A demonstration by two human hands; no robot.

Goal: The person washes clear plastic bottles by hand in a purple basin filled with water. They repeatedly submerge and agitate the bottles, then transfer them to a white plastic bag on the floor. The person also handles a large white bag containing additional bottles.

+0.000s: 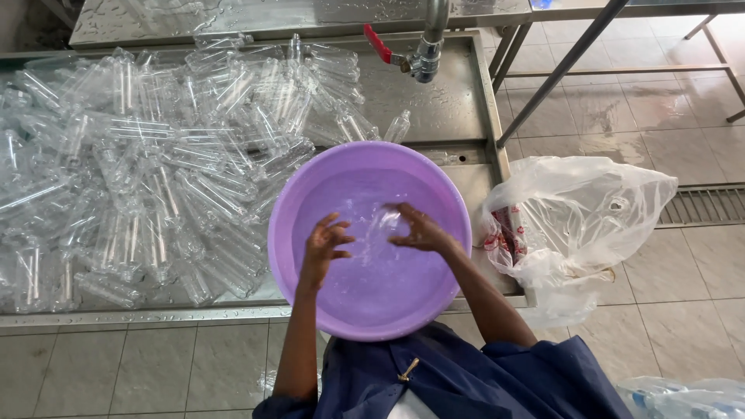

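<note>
1 purple basin (310, 186), 2 hands — left (324, 247), right (417, 230) — with 1 clear bottle (380, 225) between them. 1 tap (425, 58) with 1 red handle (378, 43). 1 plastic bag (582, 217). Clear bottles (140, 178) in the pile — too many to count.

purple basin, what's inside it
The purple basin holds clear water, both hands, left hand and right hand, and a clear plastic bottle. The hands and bottle cover part of the bottom.
</note>
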